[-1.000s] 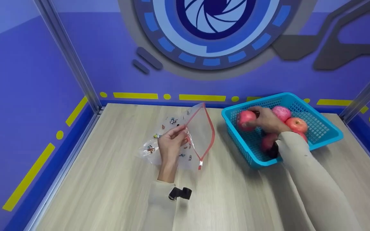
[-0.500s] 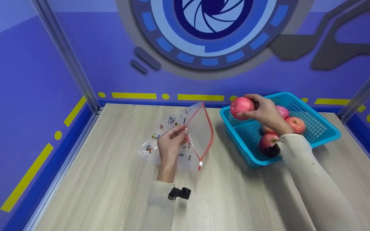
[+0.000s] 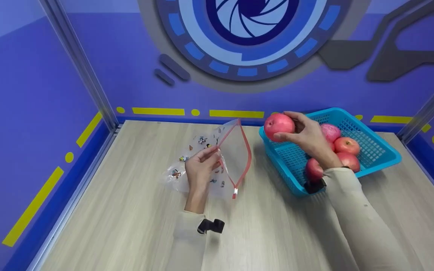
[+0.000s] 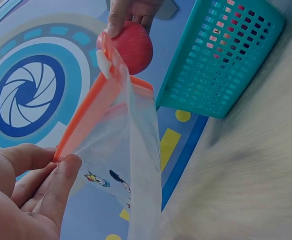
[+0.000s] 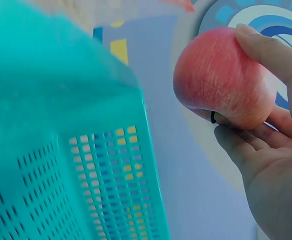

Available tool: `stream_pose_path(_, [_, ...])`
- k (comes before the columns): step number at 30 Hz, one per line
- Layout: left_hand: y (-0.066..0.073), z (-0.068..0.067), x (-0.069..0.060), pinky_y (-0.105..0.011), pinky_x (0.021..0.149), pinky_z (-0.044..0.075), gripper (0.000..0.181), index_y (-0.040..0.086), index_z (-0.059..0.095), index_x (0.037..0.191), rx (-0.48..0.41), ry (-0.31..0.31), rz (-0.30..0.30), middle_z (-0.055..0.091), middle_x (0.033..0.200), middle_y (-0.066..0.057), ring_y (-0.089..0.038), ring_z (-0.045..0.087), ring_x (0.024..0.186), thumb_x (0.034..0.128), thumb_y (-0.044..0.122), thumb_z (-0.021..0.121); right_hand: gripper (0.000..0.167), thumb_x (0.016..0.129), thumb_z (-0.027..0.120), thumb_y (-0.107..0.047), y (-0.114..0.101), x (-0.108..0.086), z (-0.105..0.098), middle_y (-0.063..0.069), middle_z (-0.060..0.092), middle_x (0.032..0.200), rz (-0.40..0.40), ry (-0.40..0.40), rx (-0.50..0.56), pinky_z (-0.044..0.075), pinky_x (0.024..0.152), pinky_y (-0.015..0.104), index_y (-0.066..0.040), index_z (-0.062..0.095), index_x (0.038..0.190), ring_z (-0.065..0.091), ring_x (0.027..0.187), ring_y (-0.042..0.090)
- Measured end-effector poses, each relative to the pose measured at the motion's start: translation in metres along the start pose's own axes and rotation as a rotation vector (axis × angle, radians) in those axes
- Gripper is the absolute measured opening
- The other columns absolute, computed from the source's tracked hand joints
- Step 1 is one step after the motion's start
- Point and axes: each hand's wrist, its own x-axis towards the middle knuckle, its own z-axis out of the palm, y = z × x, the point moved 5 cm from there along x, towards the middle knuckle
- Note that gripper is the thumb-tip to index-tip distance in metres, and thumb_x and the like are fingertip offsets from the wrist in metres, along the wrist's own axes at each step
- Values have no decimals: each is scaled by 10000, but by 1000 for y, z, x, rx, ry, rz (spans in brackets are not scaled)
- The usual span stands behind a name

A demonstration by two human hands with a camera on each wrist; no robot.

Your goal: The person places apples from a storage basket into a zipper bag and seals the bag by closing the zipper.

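Turquoise basket holding apples; patterned wall behind.

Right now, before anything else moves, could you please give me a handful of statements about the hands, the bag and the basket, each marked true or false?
1. The right hand holds an apple. True.
2. The left hand pinches the edge of the plastic bag. True.
3. The plastic bag is zipped shut. False: it gapes open.
4. Several other apples lie in the basket. True.
5. In the head view, the basket stands to the left of the plastic bag. False: it stands to the right.
6. The apple in the right hand is inside the plastic bag. False: it is outside.
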Motion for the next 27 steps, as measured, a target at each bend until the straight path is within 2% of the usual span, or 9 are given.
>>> stream_pose_path(8, [0, -1, 1, -314, 787, 628, 238, 2, 797, 1166, -14, -3, 2, 781, 1095, -139, -238, 764, 923, 928, -6, 789, 884, 861, 900, -422, 0, -13, 17, 108, 604, 1487, -11, 73, 68, 562, 1010, 386, -99, 490, 1575, 600, 1314, 279])
stream_pose_path(15, [1, -1, 1, -309, 782, 627, 235, 4, 797, 1158, -25, 9, -3, 783, 1080, -131, -219, 765, 896, 923, 5, 802, 836, 870, 905, -372, -5, -29, 39, 85, 636, 1447, -58, 125, 177, 572, 952, 283, -99, 518, 1559, 629, 1275, 259])
stream_pose_path(27, [1, -1, 1, -311, 773, 629, 233, -3, 798, 1157, -35, 17, -11, 788, 1063, -138, -261, 776, 915, 927, 30, 817, 792, 883, 907, -244, -14, -45, 90, 69, 624, 1455, -131, 180, 307, 569, 970, 303, -84, 520, 1555, 632, 1271, 249])
